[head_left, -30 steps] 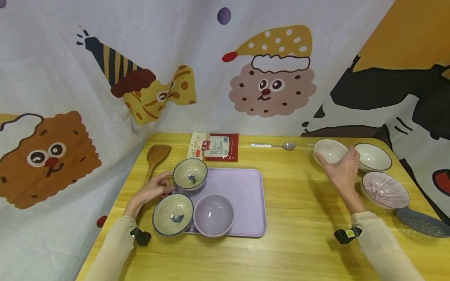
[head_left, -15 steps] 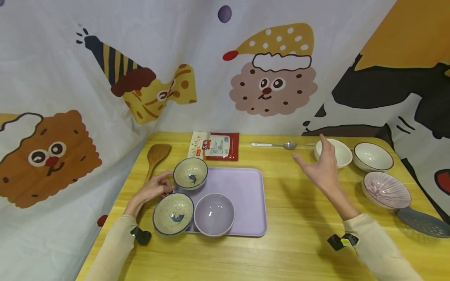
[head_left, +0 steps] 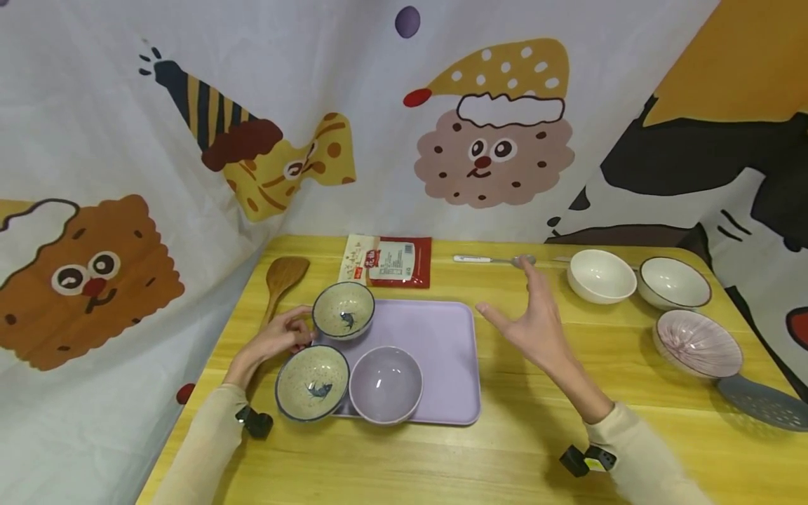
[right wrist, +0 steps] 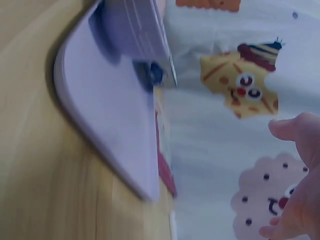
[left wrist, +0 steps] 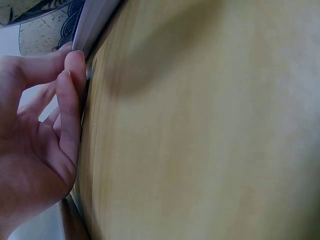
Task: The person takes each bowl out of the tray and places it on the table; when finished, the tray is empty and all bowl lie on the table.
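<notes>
My left hand [head_left: 283, 337] is at the left edge of a lilac tray [head_left: 448, 351], its curled fingers and thumb pinching the rim; the left wrist view shows the fingertips [left wrist: 75, 60] right at the rim. Two speckled, blue-rimmed bowls [head_left: 343, 311] with fish drawings and a lilac bowl [head_left: 386, 386] stand on the tray's left part. To the tray's right, my right hand [head_left: 536, 330] is in the air, thumb and fingers spread, holding nothing. Behind its fingertips lies a spoon [head_left: 473, 259] with a white handle. A white bowl [head_left: 602, 276] stands farther right.
A brown-rimmed bowl [head_left: 674, 283], a pink-streaked bowl [head_left: 697, 344] and a grey slotted spatula [head_left: 765, 402] stand or lie at the right. A wooden spatula [head_left: 285, 277] lies at the left. A red and white packet [head_left: 386, 261] lies behind the tray, before a printed curtain [head_left: 379, 210].
My right hand has let go of the white bowl at the back right and moved left toward the tray, fingers spread. My left hand has stayed at the tray's left edge.
</notes>
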`<state>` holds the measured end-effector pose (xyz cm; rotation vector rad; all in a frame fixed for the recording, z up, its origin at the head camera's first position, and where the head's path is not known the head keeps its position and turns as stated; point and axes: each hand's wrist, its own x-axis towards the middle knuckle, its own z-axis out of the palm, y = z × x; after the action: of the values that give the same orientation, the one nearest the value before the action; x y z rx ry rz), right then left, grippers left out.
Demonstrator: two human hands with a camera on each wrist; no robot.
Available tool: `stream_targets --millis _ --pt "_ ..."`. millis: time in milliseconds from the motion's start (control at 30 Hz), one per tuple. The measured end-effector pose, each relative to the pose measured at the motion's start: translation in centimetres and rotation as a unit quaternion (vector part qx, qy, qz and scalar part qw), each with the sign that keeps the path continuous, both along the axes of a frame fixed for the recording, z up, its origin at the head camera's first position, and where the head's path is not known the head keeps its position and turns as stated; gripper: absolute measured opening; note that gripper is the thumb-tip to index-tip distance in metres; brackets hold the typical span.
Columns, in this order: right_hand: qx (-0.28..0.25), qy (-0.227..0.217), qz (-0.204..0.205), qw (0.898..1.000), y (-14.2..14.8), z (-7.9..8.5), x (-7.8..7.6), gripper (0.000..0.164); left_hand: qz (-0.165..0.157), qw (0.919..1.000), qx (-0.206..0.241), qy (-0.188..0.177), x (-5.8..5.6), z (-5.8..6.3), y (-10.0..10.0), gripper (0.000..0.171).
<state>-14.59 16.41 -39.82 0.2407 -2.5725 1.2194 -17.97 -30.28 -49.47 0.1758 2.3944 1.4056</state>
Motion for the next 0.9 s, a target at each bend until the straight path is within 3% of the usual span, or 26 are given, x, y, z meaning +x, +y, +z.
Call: stream_targets --millis 167,467,767,900 --pt "0.001 -0.001 0.037 0.999 -2.0 -0.3 1.3 0.103 -0.001 1.0 0.001 0.001 0.1 0.1 0.2 0.061" --pt "-0.003 -0.044 0.112 0.993 -5.3 -1.7 3.3 0.112 0.002 1.0 -0.001 0.003 0.1 0.1 0.1 0.062" --pt "0.027 -0.072 0.202 0.976 -7.6 -3.7 4.4 0.127 -0.023 0.9992 0.015 0.03 0.3 -0.1 0.0 0.06" --pt "0.035 -0.082 0.237 0.968 -8.3 -4.6 4.9 0.131 -0.013 0.9996 0.015 0.021 0.3 0.0 0.1 0.06"
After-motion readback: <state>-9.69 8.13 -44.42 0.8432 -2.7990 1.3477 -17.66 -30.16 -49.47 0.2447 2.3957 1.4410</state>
